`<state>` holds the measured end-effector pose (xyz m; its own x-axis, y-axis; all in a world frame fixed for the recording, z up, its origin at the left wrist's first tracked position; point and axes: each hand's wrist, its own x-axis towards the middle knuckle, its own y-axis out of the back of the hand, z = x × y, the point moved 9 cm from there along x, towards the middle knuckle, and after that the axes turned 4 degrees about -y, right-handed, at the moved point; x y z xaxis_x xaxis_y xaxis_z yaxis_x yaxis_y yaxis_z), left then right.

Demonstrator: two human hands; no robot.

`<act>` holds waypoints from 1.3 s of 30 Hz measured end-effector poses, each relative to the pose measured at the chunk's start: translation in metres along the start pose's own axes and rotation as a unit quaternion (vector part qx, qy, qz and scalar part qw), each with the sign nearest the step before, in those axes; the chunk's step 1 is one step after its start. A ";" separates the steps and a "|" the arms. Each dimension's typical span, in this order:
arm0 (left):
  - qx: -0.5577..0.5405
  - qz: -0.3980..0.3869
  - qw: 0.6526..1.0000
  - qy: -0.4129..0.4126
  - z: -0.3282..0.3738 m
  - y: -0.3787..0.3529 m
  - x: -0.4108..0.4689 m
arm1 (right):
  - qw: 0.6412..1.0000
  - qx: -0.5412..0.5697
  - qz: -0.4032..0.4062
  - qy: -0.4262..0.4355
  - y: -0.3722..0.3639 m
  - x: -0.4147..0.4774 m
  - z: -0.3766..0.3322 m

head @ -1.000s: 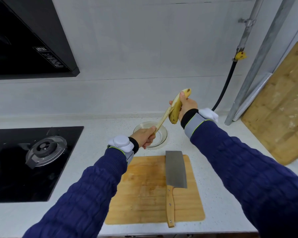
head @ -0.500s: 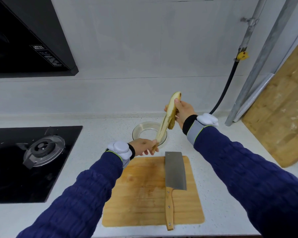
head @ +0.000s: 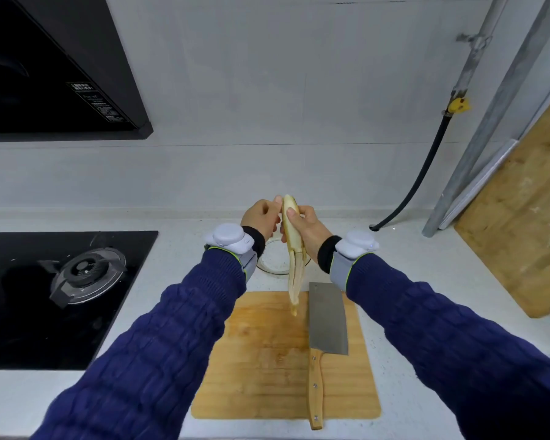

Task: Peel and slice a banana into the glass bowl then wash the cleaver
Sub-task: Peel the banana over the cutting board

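Observation:
My right hand (head: 308,228) grips a partly peeled banana (head: 290,223) upright above the counter, pale flesh showing at its top. A loose strip of peel (head: 295,281) hangs down from it over the far edge of the wooden cutting board (head: 267,369). My left hand (head: 261,217) is at the banana's top, fingers pinching at the peel there. The glass bowl (head: 272,263) sits on the counter behind the board, mostly hidden by my hands. The cleaver (head: 327,319) lies flat on the board's right side, wooden handle toward me.
A black gas hob (head: 61,281) fills the counter at left, with a range hood (head: 45,74) above it. A large wooden board (head: 527,223) leans against the wall at right, beside metal pipes (head: 489,106) and a black hose (head: 426,173).
My left hand let go of the pulled-down peel strip and rose from near the bowl to the banana's top. The strip now hangs free. The banana moved lower and nearer upright.

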<state>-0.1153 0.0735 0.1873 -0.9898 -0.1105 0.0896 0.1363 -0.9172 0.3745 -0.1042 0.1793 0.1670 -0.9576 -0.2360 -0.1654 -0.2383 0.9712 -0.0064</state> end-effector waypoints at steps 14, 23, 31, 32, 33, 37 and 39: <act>0.071 0.046 0.996 -0.036 0.016 0.000 -0.005 | 0.996 -0.084 -0.003 0.037 0.002 -0.005 -0.012; 0.120 0.070 0.990 -0.011 0.012 0.005 -0.011 | 0.996 -0.076 0.000 0.048 0.001 -0.009 -0.009; 0.129 0.107 0.986 -0.013 0.018 0.012 -0.015 | 0.997 -0.060 -0.005 0.055 -0.008 -0.009 -0.010; 0.124 0.112 0.986 -0.004 0.016 0.014 -0.015 | 0.997 -0.061 -0.003 0.055 -0.008 -0.009 -0.012; 0.120 0.116 0.986 0.008 0.014 0.016 -0.013 | 0.996 -0.064 0.002 0.055 -0.007 -0.009 -0.012; 0.060 0.099 0.989 0.089 -0.006 0.013 -0.005 | 0.994 -0.087 0.038 0.063 -0.005 -0.008 -0.013; -0.011 0.092 0.986 0.138 -0.019 0.010 -0.004 | 0.990 -0.102 0.065 0.067 -0.003 -0.005 -0.012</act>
<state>-0.1111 0.0578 0.1726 -0.9224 -0.3727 -0.1009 0.3166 -0.8796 0.3551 -0.1003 0.1772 0.1796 -0.9919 -0.1252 -0.0197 -0.1266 0.9700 0.2076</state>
